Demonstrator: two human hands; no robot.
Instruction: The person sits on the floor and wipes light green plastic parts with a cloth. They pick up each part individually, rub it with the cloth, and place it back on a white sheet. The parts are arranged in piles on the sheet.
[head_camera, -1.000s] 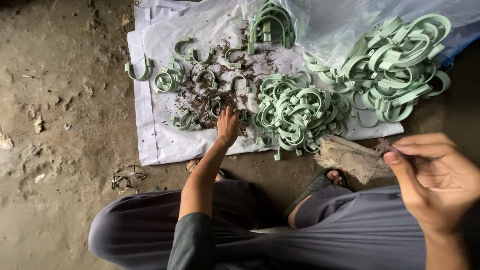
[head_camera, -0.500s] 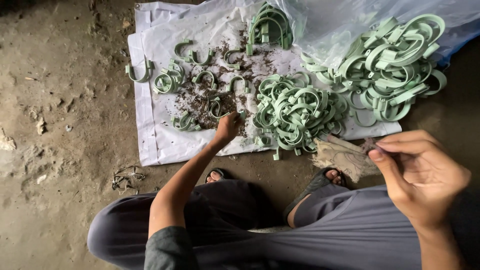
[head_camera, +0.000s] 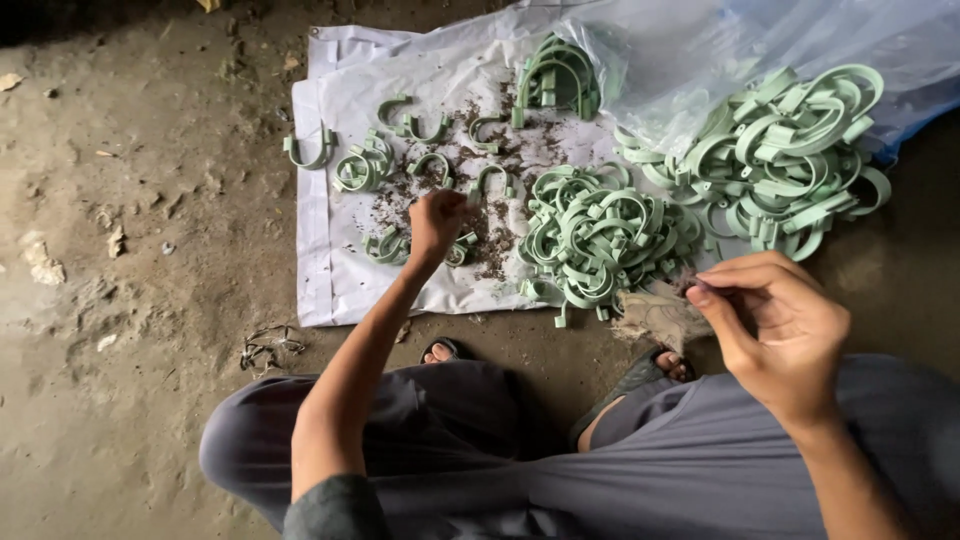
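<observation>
Nearest the camera, the right hand (head_camera: 775, 330) is raised above the grey-clad knee, its grip pinched: thumb and fingertips (head_camera: 705, 293) close on a small dark scrap at the edge of a dirty rag (head_camera: 655, 312), which hangs just in front of the sandalled foot (head_camera: 655, 365). Farther out, the left hand (head_camera: 436, 222) reaches onto the white sheet (head_camera: 330, 270) spread on the dirt floor, its grip curled into a loose fist over a pale green clamp (head_camera: 460, 248) lying among dark crumbs; whether it actually clasps the clamp I cannot tell. Beside it sits a heap of green clamps (head_camera: 600, 235), and beyond, a larger heap (head_camera: 790, 150) spills from a clear plastic bag (head_camera: 680, 50).
</observation>
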